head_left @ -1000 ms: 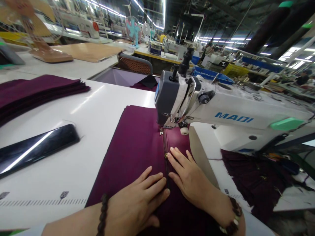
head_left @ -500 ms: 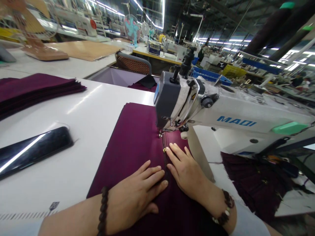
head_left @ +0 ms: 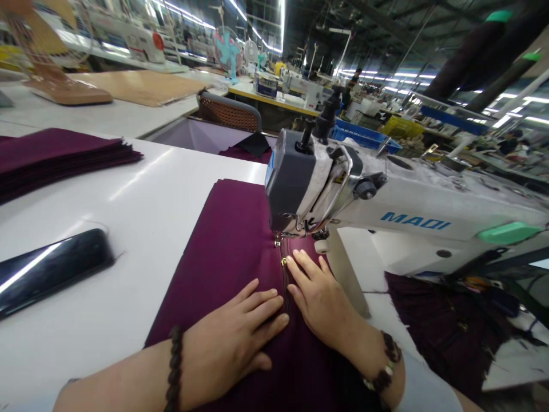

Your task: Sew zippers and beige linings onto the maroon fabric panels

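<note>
A maroon fabric panel (head_left: 214,240) lies under the needle end of a white sewing machine (head_left: 412,212). A dark zipper (head_left: 285,280) with a gold slider (head_left: 283,261) runs down the panel from the presser foot (head_left: 277,242). My left hand (head_left: 240,337) rests flat on the cloth, its fingertips just left of the zipper. On the other side, my right hand (head_left: 315,292) lies with fingers stretched out, the index fingertip at the gold slider. Neither hand grips anything. The panel's near end is partly hidden under my hands and forearms.
A dark phone (head_left: 55,266) lies on the white table at the left, below a stack of maroon cloth pieces (head_left: 60,163). Gathered maroon pieces (head_left: 441,326) lie right of the machine. Behind the table are a chair (head_left: 229,111) and a blue crate (head_left: 364,134).
The view has shifted slightly, so the table items appear a little further left. Both hands keep nearly the same places on the fabric, beside the zipper.
</note>
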The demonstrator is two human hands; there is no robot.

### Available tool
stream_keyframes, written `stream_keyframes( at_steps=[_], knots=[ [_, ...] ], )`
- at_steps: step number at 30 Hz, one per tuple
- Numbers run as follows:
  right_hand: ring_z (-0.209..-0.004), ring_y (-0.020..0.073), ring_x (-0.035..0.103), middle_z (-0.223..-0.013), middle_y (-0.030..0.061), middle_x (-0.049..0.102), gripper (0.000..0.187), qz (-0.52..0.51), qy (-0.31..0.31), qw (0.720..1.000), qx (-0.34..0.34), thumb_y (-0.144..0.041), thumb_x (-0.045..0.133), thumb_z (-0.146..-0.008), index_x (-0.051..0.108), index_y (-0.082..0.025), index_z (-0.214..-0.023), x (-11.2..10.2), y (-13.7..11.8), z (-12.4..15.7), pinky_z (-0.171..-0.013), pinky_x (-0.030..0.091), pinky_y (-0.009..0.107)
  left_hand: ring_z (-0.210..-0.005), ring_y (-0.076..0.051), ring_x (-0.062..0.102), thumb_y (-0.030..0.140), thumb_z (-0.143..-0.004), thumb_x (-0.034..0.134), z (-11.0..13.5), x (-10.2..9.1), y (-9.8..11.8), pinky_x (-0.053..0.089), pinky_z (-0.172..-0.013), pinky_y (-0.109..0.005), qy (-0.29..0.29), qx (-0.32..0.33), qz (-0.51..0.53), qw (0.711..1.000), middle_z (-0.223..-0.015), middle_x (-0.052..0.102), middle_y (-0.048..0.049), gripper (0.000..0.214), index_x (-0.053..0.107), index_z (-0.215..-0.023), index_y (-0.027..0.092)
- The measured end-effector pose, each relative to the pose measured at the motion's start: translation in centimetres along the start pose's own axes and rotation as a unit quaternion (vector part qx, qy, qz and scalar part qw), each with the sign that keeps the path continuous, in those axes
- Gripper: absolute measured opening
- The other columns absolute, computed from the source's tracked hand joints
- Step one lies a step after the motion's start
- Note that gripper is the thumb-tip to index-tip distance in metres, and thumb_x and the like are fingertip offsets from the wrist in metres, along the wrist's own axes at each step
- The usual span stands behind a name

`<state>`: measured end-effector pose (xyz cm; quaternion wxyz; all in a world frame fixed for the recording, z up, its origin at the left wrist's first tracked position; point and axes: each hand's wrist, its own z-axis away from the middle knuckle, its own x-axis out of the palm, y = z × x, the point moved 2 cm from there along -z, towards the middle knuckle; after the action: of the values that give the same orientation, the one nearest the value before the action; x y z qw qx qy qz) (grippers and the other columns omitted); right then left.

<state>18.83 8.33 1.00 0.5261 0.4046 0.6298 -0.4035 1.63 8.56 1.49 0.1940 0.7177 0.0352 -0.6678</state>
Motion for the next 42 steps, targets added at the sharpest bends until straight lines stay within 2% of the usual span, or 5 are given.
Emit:
stream_keyframes(
  at_steps=[16,23,29,39,42],
  knots=[
    [-0.103,0.0217,0.053,-0.121,0.0107,0.052,0.036,-0.019,0.008,1.000,-0.010,-0.025,0.035,-0.091,0.046,-0.017,-0.124,0.0,2.4,-3.7,-0.092,0.040,0.041,-0.118,-0.027,0.043,0.027,-0.086,0.053,-1.3,-0.3,-4.1,0.024,-0.104,-0.049,0.049,0.002,0.035,0.998,-0.126,0.049,-0.0124,0.040,0.046,-0.124,0.017],
    [-0.090,0.0187,0.059,-0.095,0.0069,0.065,0.029,-0.021,-0.021,0.999,-0.037,-0.026,0.035,-0.093,0.061,-0.017,-0.100,0.1,3.2,-5.2,-0.081,0.045,0.032,-0.120,-0.028,0.039,0.024,-0.087,0.050,-1.7,-0.8,-5.7,0.023,-0.104,-0.050,0.033,0.019,0.032,0.999,-0.129,0.046,-0.0135,0.042,0.043,-0.127,0.015],
    [-0.089,0.0175,0.061,-0.101,0.0051,0.065,0.033,0.055,-0.078,0.992,-0.085,-0.015,0.033,-0.090,0.063,-0.018,-0.101,0.0,3.7,-5.9,-0.078,0.047,0.029,-0.121,-0.026,0.038,0.027,-0.089,0.048,-1.9,-0.7,-6.8,0.021,-0.105,-0.048,0.034,0.027,0.037,0.998,-0.130,0.044,-0.0130,0.041,0.042,-0.128,0.016],
    [-0.083,0.0193,0.062,-0.093,0.0024,0.067,0.029,0.064,-0.128,0.983,-0.118,-0.012,0.042,-0.084,0.066,-0.023,-0.096,-0.7,4.5,-5.8,-0.072,0.048,0.028,-0.121,-0.028,0.038,0.029,-0.088,0.049,-1.9,-0.7,-7.7,0.021,-0.104,-0.050,0.037,0.040,0.052,0.997,-0.127,0.045,-0.0149,0.043,0.041,-0.129,0.016],
    [-0.082,0.0191,0.062,-0.091,0.0040,0.067,0.026,0.047,-0.092,0.992,-0.079,-0.015,0.041,-0.087,0.066,-0.020,-0.091,-1.1,3.8,-5.9,-0.073,0.048,0.029,-0.120,-0.028,0.038,0.027,-0.087,0.050,-2.0,-1.0,-7.6,0.022,-0.104,-0.051,0.032,0.044,0.055,0.997,-0.126,0.046,-0.0153,0.044,0.041,-0.129,0.015]
  ],
)
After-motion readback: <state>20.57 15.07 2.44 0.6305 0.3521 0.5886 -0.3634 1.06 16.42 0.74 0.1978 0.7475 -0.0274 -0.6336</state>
